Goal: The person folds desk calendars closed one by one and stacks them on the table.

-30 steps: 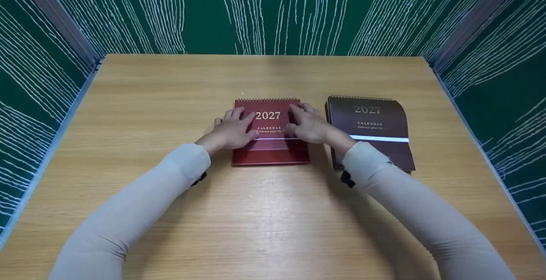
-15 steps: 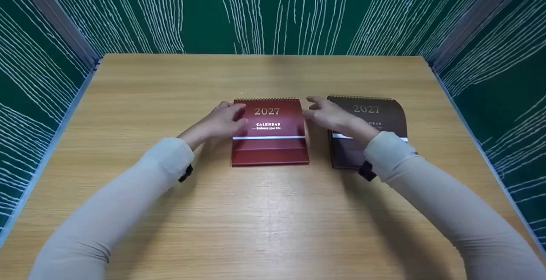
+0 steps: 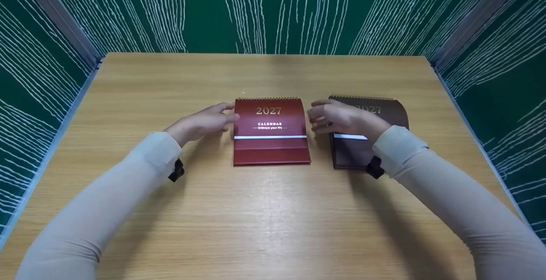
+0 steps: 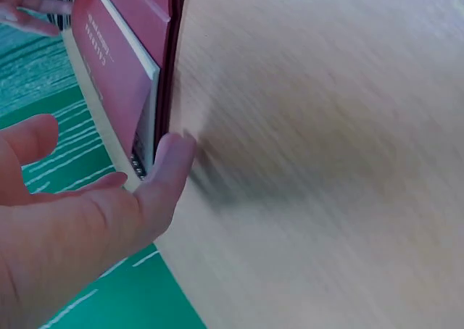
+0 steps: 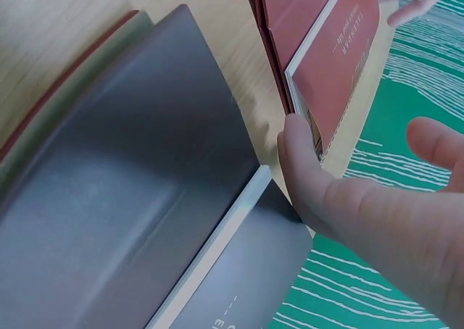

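Note:
A red spiral-bound 2027 desk calendar [image 3: 269, 148] stands propped on its base near the middle of the table. Just off its left side is my left hand [image 3: 202, 122], fingers loosely extended. In the left wrist view a fingertip [image 4: 174, 151] is at the calendar's side edge; contact is hard to tell. My right hand [image 3: 341, 116] hovers in front of a dark brown 2027 desk calendar [image 3: 352, 154], partly hiding it. Its fingers point toward the red calendar's right side, and in the right wrist view a fingertip [image 5: 297, 130] overlaps that edge. Neither hand grips anything.
Wooden table surface [image 3: 256, 216] lies in front of both calendars. Green panels with white streaks [image 3: 204, 15] border the back and sides. Beside the dark calendar, the right wrist view shows a red and greenish strip [image 5: 80, 75].
Both hands have drawn apart off the red calendar's face, the left going left and the right going right. The red cover, pressed flatter before, now bulges up. The dark calendar has stayed put.

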`<state>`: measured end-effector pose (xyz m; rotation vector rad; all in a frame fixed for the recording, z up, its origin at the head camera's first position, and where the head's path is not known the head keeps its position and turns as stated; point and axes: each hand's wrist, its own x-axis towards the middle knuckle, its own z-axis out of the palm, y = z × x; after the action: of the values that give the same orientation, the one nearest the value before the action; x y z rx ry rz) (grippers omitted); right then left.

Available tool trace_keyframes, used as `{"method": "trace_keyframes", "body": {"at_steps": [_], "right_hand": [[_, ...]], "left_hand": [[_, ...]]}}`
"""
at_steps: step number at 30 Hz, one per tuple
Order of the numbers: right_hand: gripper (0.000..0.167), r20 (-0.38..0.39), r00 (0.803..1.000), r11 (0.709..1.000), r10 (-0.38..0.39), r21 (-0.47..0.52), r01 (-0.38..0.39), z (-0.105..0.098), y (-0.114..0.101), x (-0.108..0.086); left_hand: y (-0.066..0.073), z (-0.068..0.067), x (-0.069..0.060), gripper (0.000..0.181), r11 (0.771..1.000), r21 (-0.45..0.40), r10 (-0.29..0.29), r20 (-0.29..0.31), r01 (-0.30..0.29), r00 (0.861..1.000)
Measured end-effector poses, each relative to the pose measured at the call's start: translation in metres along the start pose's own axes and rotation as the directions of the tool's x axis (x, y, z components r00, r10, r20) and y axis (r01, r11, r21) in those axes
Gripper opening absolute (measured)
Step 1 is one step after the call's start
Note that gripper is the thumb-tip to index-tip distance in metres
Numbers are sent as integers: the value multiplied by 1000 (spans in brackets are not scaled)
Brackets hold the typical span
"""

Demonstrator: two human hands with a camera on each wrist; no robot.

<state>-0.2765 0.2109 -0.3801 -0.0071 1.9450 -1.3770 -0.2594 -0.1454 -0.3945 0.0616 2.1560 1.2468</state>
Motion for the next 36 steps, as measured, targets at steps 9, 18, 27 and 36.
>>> {"method": "trace_keyframes", "body": {"at_steps": [9,18,27,36], "right_hand": [[72,39,999,992,34,119,-39,-2,3,6],[61,48,997,976,56,206,-65,-1,5,10],[61,43,995,955,92,278,-100,1,5,15],[48,55,994,954,99,277,-110,3,6,17]], "left_hand": [[-6,-6,3,71,966,-246,-66,76,83,995],[-11,-10,7,62,914,-391,-73,107,110,992],[-11,-8,10,66,831,-524,-123,152,185,981],[-8,-8,12,68,789,-571,-155,172,227,973]]}}
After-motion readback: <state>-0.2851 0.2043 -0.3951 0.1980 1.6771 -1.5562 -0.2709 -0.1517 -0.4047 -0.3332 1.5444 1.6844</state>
